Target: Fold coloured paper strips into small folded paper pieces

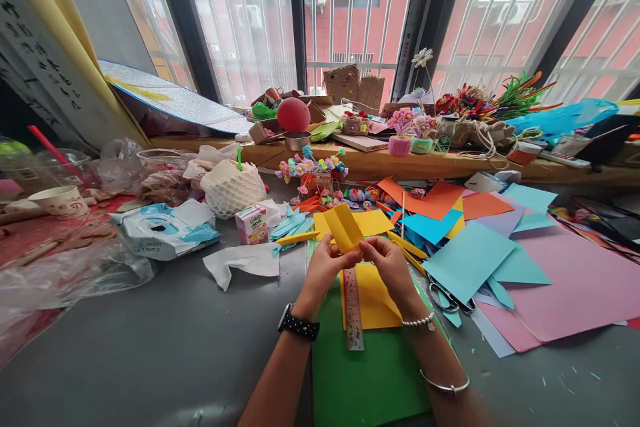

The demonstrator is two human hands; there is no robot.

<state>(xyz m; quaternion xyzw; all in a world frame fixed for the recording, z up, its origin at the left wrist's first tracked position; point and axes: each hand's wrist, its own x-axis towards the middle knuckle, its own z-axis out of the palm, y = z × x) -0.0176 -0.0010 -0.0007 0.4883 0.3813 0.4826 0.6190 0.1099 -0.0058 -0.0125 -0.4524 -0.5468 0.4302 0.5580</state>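
Observation:
Between my two hands is a piece of yellow paper (345, 227) with a crease down its middle, raised above the mat. My left hand (326, 268) pinches its lower left edge, and my right hand (387, 265) grips the lower right corner. Beneath them, a larger yellow sheet (377, 303) lies on a green mat (370, 373). A patterned clear ruler (353, 313) rests along that sheet's left side. Just beyond my hands lies more yellow paper (373, 221). Scissors (445, 299) are to the right of my right hand, partly under blue paper.
Blue sheets (470, 260), a large pink sheet (575, 280) and orange paper (425, 200) spread over the right side. Left are a wipes pack (163, 230), a small carton (251, 223) and a white tissue (245, 263). Crafts and a red ball (293, 114) line the windowsill.

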